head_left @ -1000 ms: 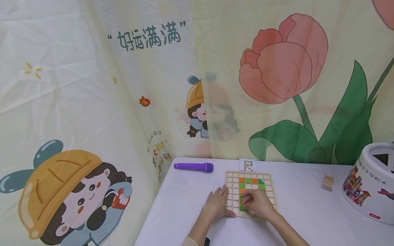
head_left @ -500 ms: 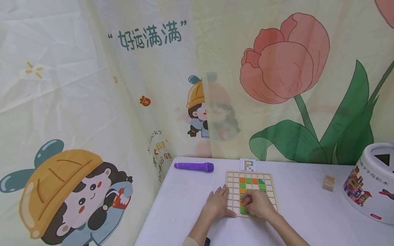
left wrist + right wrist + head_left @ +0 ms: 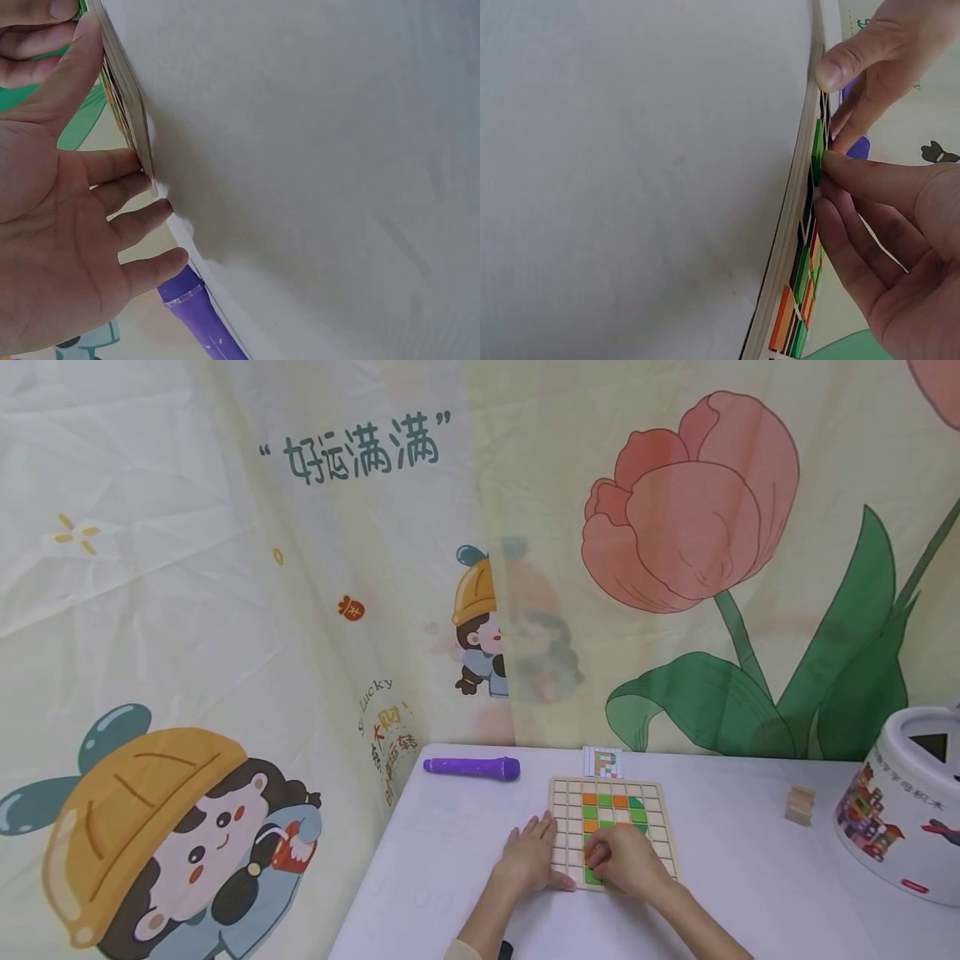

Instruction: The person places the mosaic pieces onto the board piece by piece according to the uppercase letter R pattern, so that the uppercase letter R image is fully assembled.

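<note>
A square wooden grid board (image 3: 567, 783) lies on the white table, with orange and green tiles (image 3: 605, 800) set in some of its cells. My left hand (image 3: 527, 860) rests along the board's left edge, fingers extended; in the left wrist view its fingertips and thumb touch the rim. Over the lower part of the tile column, my right hand (image 3: 628, 860) has its thumb and bent fingers together on a tile. An orange tile (image 3: 588, 853) shows at those fingertips, above a green tile (image 3: 592, 875). In the right wrist view, the fingers (image 3: 847, 247) partly hide the contact.
A small patterned card (image 3: 603, 762) lies just behind the board. A purple toy microphone (image 3: 472, 767) is at the back left. On the right are a small wooden block (image 3: 799, 806) and a white printed tub (image 3: 900, 827). Printed curtains (image 3: 540, 710) hang behind the table.
My right hand has shifted slightly lower and left on the board, uncovering a green tile on the right side of the pattern. The left hand stays in place.
</note>
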A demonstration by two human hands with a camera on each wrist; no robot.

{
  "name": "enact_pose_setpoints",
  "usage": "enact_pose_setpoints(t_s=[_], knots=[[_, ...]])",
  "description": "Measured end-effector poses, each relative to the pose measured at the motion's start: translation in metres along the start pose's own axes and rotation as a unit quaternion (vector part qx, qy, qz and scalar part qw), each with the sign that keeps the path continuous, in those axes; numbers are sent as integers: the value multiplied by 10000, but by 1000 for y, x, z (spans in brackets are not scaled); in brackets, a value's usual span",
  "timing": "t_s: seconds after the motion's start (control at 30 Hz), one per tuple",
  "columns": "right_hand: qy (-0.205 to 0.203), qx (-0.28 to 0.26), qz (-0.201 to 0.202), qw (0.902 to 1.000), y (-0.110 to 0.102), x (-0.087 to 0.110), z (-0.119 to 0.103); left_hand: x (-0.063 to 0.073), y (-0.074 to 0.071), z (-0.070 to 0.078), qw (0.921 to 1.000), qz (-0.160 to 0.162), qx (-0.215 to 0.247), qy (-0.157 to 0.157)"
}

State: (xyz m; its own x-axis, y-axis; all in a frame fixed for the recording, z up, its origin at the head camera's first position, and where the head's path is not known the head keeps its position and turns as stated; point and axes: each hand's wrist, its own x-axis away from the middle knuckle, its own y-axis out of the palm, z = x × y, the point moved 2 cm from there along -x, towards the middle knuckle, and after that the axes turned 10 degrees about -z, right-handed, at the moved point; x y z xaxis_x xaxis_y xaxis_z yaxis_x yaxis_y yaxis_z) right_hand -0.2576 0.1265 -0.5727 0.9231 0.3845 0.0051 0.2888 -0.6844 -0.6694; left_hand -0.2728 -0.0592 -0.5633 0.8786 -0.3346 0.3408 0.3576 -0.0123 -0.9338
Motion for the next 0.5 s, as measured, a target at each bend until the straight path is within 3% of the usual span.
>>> enact_pose_setpoints(t_s=[0.27,0.5], knots=[[433,221,621,9969,-24,3,3,0,-1,-1,9999,-1,93,71],[448,531,1106,9914,-46,11,14,2,0,-5,9992,-23,296,285]])
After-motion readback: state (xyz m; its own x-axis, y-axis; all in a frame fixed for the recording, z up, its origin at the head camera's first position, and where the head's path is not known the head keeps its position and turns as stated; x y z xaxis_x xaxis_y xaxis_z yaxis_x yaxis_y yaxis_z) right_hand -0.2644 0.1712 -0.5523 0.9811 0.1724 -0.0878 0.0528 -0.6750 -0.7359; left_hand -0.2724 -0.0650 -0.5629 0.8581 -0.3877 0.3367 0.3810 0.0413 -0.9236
